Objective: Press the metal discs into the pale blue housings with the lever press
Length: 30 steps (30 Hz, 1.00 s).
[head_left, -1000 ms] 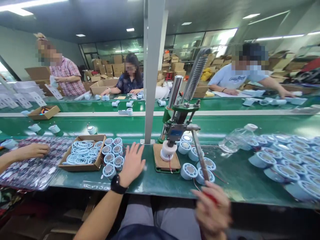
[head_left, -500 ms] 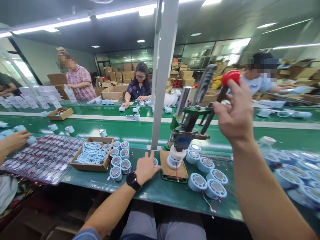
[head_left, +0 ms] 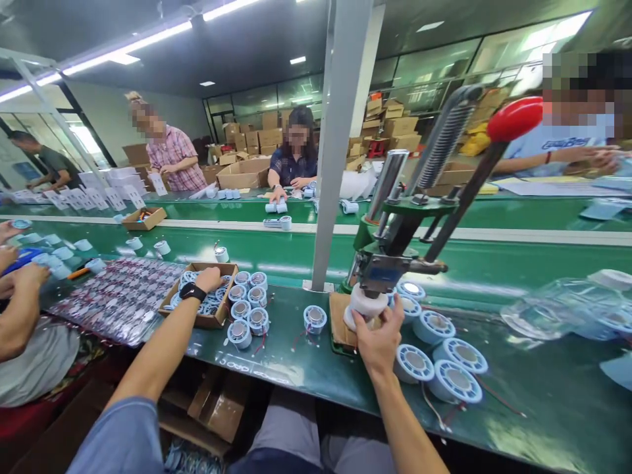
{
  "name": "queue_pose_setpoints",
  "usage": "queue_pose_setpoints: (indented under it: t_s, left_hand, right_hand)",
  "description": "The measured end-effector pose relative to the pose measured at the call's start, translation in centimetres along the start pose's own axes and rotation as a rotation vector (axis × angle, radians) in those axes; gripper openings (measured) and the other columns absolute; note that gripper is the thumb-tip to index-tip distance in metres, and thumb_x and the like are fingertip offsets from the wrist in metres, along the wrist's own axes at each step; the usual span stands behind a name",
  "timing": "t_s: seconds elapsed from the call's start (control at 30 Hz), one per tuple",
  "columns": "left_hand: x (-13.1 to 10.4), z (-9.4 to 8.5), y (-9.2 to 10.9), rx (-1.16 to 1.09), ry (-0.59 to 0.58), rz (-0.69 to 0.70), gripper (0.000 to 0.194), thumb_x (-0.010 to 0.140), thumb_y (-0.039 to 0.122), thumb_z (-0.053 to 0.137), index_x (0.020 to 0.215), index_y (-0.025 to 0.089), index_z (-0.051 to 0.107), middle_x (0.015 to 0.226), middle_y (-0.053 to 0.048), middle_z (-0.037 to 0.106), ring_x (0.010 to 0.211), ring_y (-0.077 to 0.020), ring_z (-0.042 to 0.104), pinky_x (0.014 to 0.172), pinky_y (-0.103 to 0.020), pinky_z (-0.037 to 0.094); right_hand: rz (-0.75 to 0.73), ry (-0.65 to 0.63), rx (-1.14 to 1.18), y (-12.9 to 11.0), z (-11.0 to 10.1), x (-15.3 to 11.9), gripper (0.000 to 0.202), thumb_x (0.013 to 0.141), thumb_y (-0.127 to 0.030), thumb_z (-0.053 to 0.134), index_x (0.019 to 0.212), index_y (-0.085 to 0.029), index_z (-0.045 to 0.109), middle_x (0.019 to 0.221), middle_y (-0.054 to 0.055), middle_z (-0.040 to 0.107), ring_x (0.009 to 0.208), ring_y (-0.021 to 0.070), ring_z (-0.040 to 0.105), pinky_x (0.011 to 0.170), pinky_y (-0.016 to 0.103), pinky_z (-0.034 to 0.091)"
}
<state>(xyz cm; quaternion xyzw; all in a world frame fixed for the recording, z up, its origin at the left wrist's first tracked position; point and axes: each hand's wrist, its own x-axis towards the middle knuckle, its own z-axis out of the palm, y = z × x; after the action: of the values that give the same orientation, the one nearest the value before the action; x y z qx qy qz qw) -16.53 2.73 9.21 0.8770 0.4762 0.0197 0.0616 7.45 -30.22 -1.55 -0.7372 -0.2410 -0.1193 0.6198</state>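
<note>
My left hand (head_left: 210, 280), a dark watch on its wrist, reaches into a cardboard box (head_left: 201, 321) of light-blue rings (head_left: 190, 280). Its fingers look curled down among them; whatever they hold is hidden. Under the hand press (head_left: 390, 266), my right hand (head_left: 379, 336) has thumb and fingers around a round fan housing (head_left: 348, 318), mostly hidden below the white press head (head_left: 368, 304). The red-knobbed lever (head_left: 516, 118) stands raised with no hand on it. One light-blue fan housing (head_left: 315, 318) with thin wires sits alone between the box and the press.
Several fan housings (head_left: 239, 332) stand beside the box, and more (head_left: 454, 382) lie right of the press. A grey post (head_left: 326, 197) rises behind the bench. A clear plastic bottle (head_left: 557, 303) lies at right. Co-workers' hands (head_left: 22, 283) are at far left; other people sit across the green belt.
My right hand has left the red lever knob and come down to the fan housing under the press. My left hand has moved left into the ring box, uncovering the lone housing.
</note>
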Motion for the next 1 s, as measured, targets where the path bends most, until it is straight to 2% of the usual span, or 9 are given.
queue_pose_setpoints:
  t_s: [0.13, 0.27, 0.4, 0.5, 0.6, 0.67, 0.77, 0.9, 1.0]
  left_hand:
    - [1.2, 1.3, -0.3, 0.059, -0.022, 0.017, 0.020, 0.078, 0.026, 0.063, 0.065, 0.014, 0.054, 0.077, -0.013, 0.069, 0.096, -0.0295, 0.069, 0.091, -0.042, 0.051]
    - [2.5, 1.6, -1.8, 0.064, 0.040, 0.093, 0.021, 0.078, 0.025, 0.060, 0.062, 0.017, 0.050, 0.060, -0.001, 0.061, 0.079, -0.0186, 0.066, 0.083, -0.028, 0.051]
    - [2.7, 0.6, -2.4, -0.040, 0.311, 0.183, 0.022, 0.080, 0.025, 0.058, 0.060, 0.018, 0.050, 0.049, 0.005, 0.048, 0.060, -0.0130, 0.056, 0.071, -0.019, 0.049]
    - [0.0, -0.6, 0.1, -0.234, 0.487, 0.199, 0.014, 0.085, 0.027, 0.056, 0.074, 0.018, 0.057, 0.062, 0.005, 0.059, 0.067, -0.0142, 0.058, 0.077, -0.025, 0.051]
    - [-5.4, -0.5, 4.8, -0.466, 0.436, 0.377, 0.012, 0.088, 0.027, 0.053, 0.092, 0.019, 0.062, 0.088, 0.003, 0.071, 0.083, -0.0161, 0.064, 0.087, -0.031, 0.053]
    - [-9.5, 1.1, 7.8, -0.531, 0.299, 0.637, 0.012, 0.085, 0.023, 0.055, 0.092, 0.021, 0.064, 0.097, 0.001, 0.072, 0.092, -0.0168, 0.066, 0.090, -0.031, 0.054]
    - [-14.7, 5.7, 10.5, -0.494, 0.097, 0.882, 0.020, 0.085, 0.012, 0.048, 0.089, 0.022, 0.064, 0.101, -0.003, 0.072, 0.098, -0.0166, 0.066, 0.091, -0.030, 0.054]
    - [-18.0, 11.2, 10.9, -0.404, 0.084, 0.792, 0.028, 0.079, 0.001, 0.046, 0.091, 0.020, 0.063, 0.123, -0.009, 0.064, 0.120, -0.0228, 0.057, 0.103, -0.040, 0.049]
    - [-18.5, 12.6, 10.7, -0.395, 0.026, 0.701, 0.022, 0.078, 0.006, 0.056, 0.093, 0.020, 0.061, 0.140, -0.010, 0.054, 0.132, -0.0276, 0.048, 0.110, -0.047, 0.043]
  right_hand:
    - [-0.208, 0.113, -0.099, -0.8, -0.7, -2.4, 0.070, 0.090, -0.049, 0.054, 0.145, -0.011, 0.036, 0.131, 0.020, 0.050, 0.124, 0.0273, 0.052, 0.104, 0.043, 0.045]
    - [-0.411, -0.057, -0.317, -0.3, -4.5, -6.7, 0.043, 0.097, -0.032, 0.049, 0.137, -0.018, 0.049, 0.131, 0.017, 0.050, 0.125, 0.0263, 0.049, 0.108, 0.047, 0.040]
    - [-0.582, -0.191, -0.572, 1.2, -9.4, -8.5, 0.034, 0.098, -0.025, 0.046, 0.130, -0.025, 0.056, 0.132, 0.010, 0.053, 0.127, 0.0255, 0.049, 0.118, 0.058, 0.015]
    - [-0.612, -0.182, -0.687, 2.4, -11.5, -7.5, 0.031, 0.099, -0.027, 0.045, 0.125, -0.026, 0.061, 0.135, 0.008, 0.053, 0.132, 0.0289, 0.045, 0.117, 0.063, 0.008]
    - [-0.630, -0.157, -0.771, 3.3, -12.4, -5.8, 0.031, 0.100, -0.029, 0.044, 0.123, -0.026, 0.064, 0.136, 0.009, 0.053, 0.133, 0.0303, 0.045, 0.115, 0.064, 0.010]
    - [-0.641, -0.137, -0.820, 3.8, -12.9, -4.7, 0.031, 0.101, -0.029, 0.043, 0.122, -0.025, 0.065, 0.137, 0.010, 0.054, 0.131, 0.0302, 0.047, 0.114, 0.064, 0.012]
    - [-0.662, -0.137, -0.860, 4.6, -13.8, -3.2, 0.033, 0.102, -0.029, 0.040, 0.120, -0.024, 0.066, 0.136, 0.011, 0.054, 0.128, 0.0303, 0.050, 0.113, 0.065, 0.016]
    - [-0.586, -0.186, -0.823, 3.5, -14.1, -2.4, 0.036, 0.101, -0.026, 0.037, 0.124, -0.022, 0.064, 0.140, 0.014, 0.048, 0.130, 0.0338, 0.047, 0.107, 0.066, 0.028]
    - [-0.507, -0.318, -0.572, 0.5, -11.0, -3.3, 0.039, 0.100, -0.025, 0.036, 0.133, -0.020, 0.057, 0.141, 0.014, 0.045, 0.130, 0.0283, 0.047, 0.105, 0.052, 0.043]
